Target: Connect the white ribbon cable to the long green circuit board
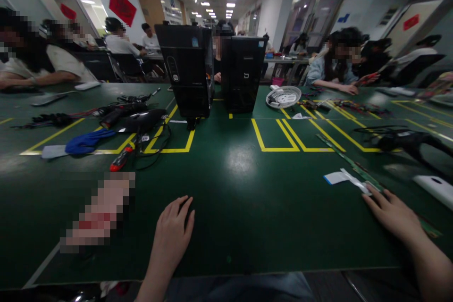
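My left hand (173, 231) lies flat on the dark green table (240, 188) near its front edge, fingers together and stretched out, holding nothing. My right hand (391, 212) reaches out to the right, its fingertips touching the end of a long narrow green circuit strip (348, 163) that runs diagonally away from me. A white and pale blue flat ribbon piece (341, 177) lies at those fingertips. Whether the right fingers pinch anything is unclear.
Two black computer towers (187, 71) (244, 73) stand mid-table inside yellow tape outlines. Cables, a black tool, a blue cloth (88, 141) and a red-handled screwdriver (120, 160) lie left. A white fan grille (283, 96) sits behind, a white device (435, 188) far right. People sit around.
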{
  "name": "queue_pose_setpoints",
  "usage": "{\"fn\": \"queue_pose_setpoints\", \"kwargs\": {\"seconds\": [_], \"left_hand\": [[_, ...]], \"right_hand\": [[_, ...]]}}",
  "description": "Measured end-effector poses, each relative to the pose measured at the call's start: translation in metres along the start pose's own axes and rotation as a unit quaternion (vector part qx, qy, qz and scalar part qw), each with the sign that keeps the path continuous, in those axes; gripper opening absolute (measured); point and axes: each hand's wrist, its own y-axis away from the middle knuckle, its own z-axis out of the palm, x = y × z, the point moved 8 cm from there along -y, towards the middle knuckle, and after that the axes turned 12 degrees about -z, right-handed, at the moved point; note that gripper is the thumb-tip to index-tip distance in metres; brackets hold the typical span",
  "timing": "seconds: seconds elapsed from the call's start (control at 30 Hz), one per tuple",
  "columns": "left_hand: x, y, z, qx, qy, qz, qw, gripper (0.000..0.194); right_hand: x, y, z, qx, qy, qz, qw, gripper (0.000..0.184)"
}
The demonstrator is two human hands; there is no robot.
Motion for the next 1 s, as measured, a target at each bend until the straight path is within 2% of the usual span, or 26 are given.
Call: {"fn": "queue_pose_setpoints", "kwargs": {"seconds": [0.17,0.27,0.57,1.0], "left_hand": [[-0.001,0.000,0.000,-0.003,-0.001,-0.007,1.000,0.038],[-0.001,0.000,0.001,-0.008,-0.002,-0.006,1.000,0.039],[-0.003,0.001,0.000,0.005,0.009,-0.011,1.000,0.037],[-0.001,0.000,-0.001,0.003,0.011,-0.009,1.000,0.038]], "right_hand": [[0.023,-0.020,0.005,-0.060,-0.077,0.084,0.992,0.077],[0.026,-0.028,0.002,-0.067,-0.107,0.111,0.986,0.079],[0.012,-0.023,-0.009,-0.024,-0.113,0.141,0.983,0.078],[0.019,-0.027,-0.012,-0.009,-0.128,0.142,0.982,0.076]]}}
